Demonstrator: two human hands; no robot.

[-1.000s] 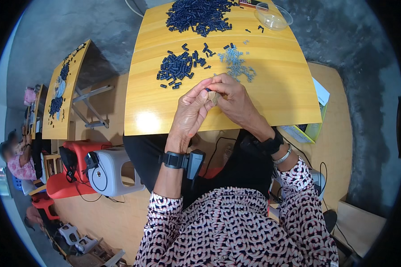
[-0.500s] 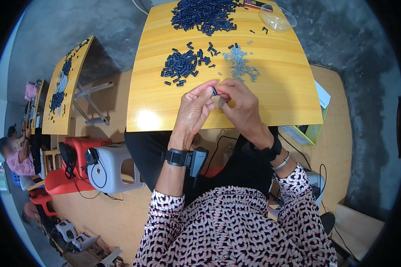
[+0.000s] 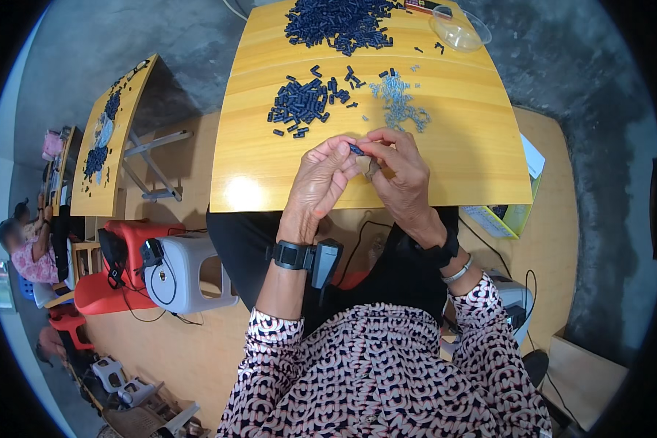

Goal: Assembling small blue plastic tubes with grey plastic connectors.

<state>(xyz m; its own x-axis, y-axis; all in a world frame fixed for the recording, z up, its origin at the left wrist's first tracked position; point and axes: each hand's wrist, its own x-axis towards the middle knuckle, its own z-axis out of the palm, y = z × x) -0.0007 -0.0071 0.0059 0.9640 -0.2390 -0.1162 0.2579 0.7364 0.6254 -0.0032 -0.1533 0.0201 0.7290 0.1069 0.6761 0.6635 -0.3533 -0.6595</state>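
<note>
Above the table's near edge, a small dark blue cylindrical piece [image 3: 356, 149] lies slanted between the fingertips of both hands. My left hand [image 3: 317, 177] pinches its left end between thumb and forefinger. On the other end are the closed fingers of my right hand [image 3: 404, 179]. A tan patch [image 3: 373, 168] shows by the right fingers; what it is I cannot make out. Just beyond the hands lie a loose heap of similar dark pieces [image 3: 299, 102] and, to its right, a scatter of small pale grey, see-through-looking parts [image 3: 398, 102].
A far larger dark heap [image 3: 337, 25] covers the back of the wooden table [image 3: 248, 157]. Near it stands a clear plastic bowl [image 3: 460, 35]. A yellow-green bin [image 3: 520, 212] is below the right edge. At left are a grey stool [image 3: 186, 274], a second table [image 3: 117, 157] and a seated person [image 3: 33, 252].
The dark piece has tipped from nearly upright to a flatter slant between my fingers. My right fingers have shifted around it. The whole view has moved slightly.
</note>
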